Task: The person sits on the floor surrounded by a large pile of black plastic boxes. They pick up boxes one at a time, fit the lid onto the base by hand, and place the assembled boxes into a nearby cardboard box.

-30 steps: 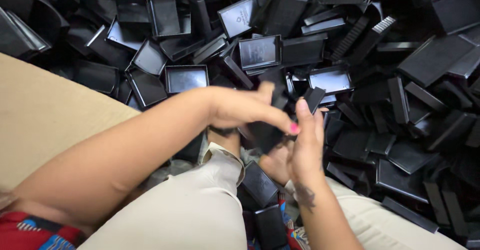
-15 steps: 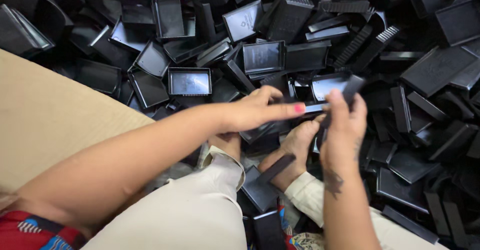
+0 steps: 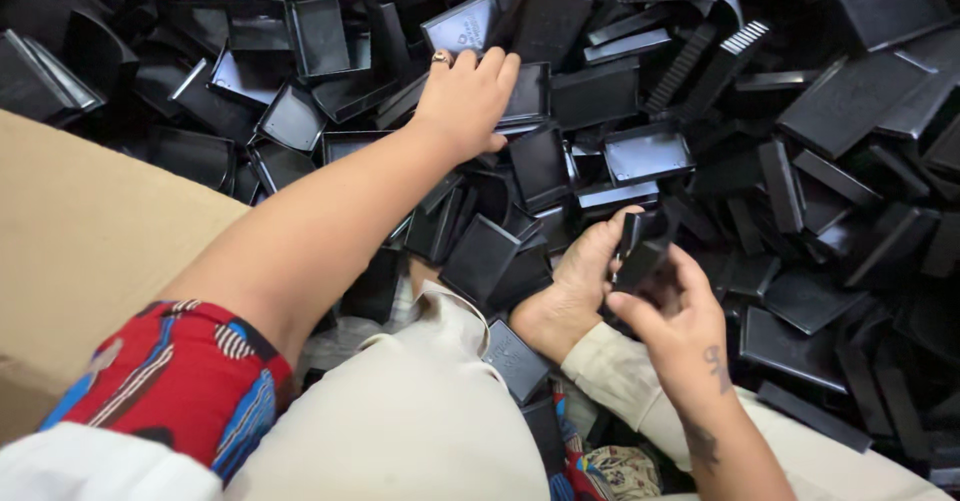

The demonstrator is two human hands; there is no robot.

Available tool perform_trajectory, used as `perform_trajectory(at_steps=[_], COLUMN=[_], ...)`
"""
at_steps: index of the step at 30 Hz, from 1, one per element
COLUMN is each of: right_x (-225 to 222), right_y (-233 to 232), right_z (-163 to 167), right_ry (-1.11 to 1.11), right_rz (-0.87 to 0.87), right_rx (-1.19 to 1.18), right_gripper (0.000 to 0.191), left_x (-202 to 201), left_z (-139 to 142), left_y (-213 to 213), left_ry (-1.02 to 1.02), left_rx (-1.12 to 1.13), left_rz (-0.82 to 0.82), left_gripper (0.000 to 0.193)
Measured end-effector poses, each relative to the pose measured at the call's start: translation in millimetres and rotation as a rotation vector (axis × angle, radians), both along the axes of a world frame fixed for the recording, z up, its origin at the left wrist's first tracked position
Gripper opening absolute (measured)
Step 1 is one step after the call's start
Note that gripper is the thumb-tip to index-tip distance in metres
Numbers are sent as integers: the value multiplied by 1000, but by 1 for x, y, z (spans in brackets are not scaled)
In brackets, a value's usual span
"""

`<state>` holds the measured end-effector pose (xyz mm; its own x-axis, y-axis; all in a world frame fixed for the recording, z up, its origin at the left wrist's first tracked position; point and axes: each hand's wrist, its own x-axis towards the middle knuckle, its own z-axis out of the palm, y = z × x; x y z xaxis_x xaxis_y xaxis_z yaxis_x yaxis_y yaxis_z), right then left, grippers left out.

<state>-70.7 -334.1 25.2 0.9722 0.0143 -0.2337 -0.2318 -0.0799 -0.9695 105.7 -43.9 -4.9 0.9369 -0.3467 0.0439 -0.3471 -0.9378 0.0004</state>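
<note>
Left hand [image 3: 468, 101] spread flat on heaped black plastic trays [image 3: 640, 151], right hand [image 3: 680, 326] pinching one small black piece [image 3: 640, 251], bare foot [image 3: 575, 296] beside it

cardboard box [image 3: 80, 251] at left | bare foot [image 3: 570, 296] amid pile | patterned cloth [image 3: 615, 471] (bottom edge)

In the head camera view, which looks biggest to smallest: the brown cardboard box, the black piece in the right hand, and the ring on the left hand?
1. Cardboard box, though nearest the camera.
2. Black piece in the right hand.
3. Ring on the left hand.
</note>
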Motion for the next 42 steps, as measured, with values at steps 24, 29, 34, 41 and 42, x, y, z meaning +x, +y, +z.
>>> perform_trajectory(at_steps=[24, 29, 34, 41, 42], right_x=[7, -2, -4, 1, 9], right_y=[6, 21, 23, 11, 15], right_z=[22, 16, 23, 19, 13], right_ry=[-174, -80, 196, 539, 402], right_rz=[238, 196, 220, 1296, 1084], right_rx=[196, -108, 101, -660, -608], right_gripper=[79, 84, 67, 86, 65], left_x=[-98, -116, -104, -130, -133], left_z=[78, 64, 52, 20, 14], left_y=[-50, -58, -51, -27, -26], left_ry=[748, 492, 1115, 448, 491], left_rx=[-1186, -1202, -1561, -237, -211], left_rz=[-235, -339, -221, 122, 124], left_gripper=[90, 89, 82, 96, 93])
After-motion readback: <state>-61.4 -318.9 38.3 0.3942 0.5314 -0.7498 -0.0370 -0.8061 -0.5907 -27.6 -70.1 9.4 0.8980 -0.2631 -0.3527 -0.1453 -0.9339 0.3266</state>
